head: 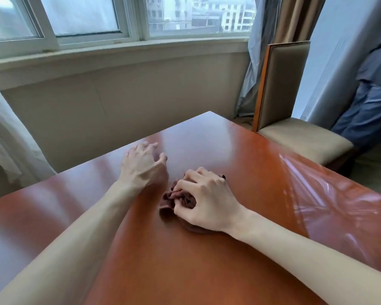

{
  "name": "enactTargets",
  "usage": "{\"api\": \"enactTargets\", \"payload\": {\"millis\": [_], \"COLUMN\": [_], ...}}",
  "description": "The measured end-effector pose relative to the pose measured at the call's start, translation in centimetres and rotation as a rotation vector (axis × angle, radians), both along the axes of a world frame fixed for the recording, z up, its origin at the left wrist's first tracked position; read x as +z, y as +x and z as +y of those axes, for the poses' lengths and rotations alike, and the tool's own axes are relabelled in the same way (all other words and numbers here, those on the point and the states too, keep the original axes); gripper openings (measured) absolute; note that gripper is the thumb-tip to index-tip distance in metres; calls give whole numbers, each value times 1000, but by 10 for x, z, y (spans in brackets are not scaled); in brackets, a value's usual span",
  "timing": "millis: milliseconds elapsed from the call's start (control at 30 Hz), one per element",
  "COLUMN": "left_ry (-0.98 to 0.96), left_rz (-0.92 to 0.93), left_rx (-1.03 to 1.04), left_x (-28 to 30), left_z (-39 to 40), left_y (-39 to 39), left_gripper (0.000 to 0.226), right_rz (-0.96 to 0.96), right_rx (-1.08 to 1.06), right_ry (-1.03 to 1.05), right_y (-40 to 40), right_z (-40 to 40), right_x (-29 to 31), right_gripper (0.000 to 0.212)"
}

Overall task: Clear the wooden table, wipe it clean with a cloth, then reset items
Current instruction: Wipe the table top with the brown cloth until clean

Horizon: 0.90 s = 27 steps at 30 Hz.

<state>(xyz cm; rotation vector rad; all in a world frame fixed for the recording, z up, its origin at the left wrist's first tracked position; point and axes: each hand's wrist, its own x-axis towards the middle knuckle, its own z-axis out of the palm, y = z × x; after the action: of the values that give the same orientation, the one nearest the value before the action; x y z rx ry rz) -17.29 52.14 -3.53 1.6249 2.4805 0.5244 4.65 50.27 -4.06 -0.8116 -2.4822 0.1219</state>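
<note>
Right hand (pixel 204 198) gripping cloth (pixel 176 199) on wooden table (pixel 141 260)

- At your twelve o'clock a white-framed window (pixel 123 20) lets in daylight above a beige wall (pixel 119 100).
- At two o'clock stands a padded chair (pixel 295 119), curtains (pixel 279 20) behind it.

We see a reddish-brown glossy table (pixel 141 249), a dark maroon cloth (pixel 174 198) at centre, and a beige chair (pixel 295 133) at upper right.
</note>
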Motion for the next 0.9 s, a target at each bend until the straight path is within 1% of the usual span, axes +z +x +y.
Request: {"api": "enactTargets", "payload": {"millis": [67, 133, 233, 333, 433, 500, 567, 633, 700, 767, 833, 900], "left_ry": [-36, -37, -25, -15, -26, -14, -12, -21, -24, -24, -30, -32], "left_rz": [62, 96, 123, 140, 144, 148, 131, 110, 102, 102, 100, 101], "left_rx": [-65, -86, -89, -85, -67, -60, -51, -47, -49, -53, -57, -63], "left_x": [-11, -20, -28, -32, -32, -30, -28, -26, -26, -25, -25, -26], "left_z": [5, 6, 8, 10, 9, 8, 8, 8, 6, 3, 4, 4], "left_y": [6, 0, -5, -5, -6, -1, -2, -3, -1, -1, -2, 0], "left_gripper": [56, 56, 57, 65, 71, 71, 71, 71, 70, 68, 63, 61], "right_rz": [-4, -32, -31, -4, -14, -10, -20, -52, -52, -52, -16, 15], "right_rx": [-23, -93, -325, -570, -716, -685, -525, -336, -188, -124, -186, -327], "right_ry": [17, 24, 8, -2, -42, -84, -76, -54, -37, -21, -17, -11], "right_y": [13, 17, 10, -17, -72, -115, -157, -166, -131, -73, -14, 24], "right_z": [21, 63, 157, 253, 306, 306, 277, 236, 202, 181, 180, 201], "right_x": [2, 2, 3, 6, 8, 10, 8, 5, 4, 1, 3, 4], "right_gripper": [27, 30, 30, 27, 32, 33, 31, 28, 27, 31, 37, 31]}}
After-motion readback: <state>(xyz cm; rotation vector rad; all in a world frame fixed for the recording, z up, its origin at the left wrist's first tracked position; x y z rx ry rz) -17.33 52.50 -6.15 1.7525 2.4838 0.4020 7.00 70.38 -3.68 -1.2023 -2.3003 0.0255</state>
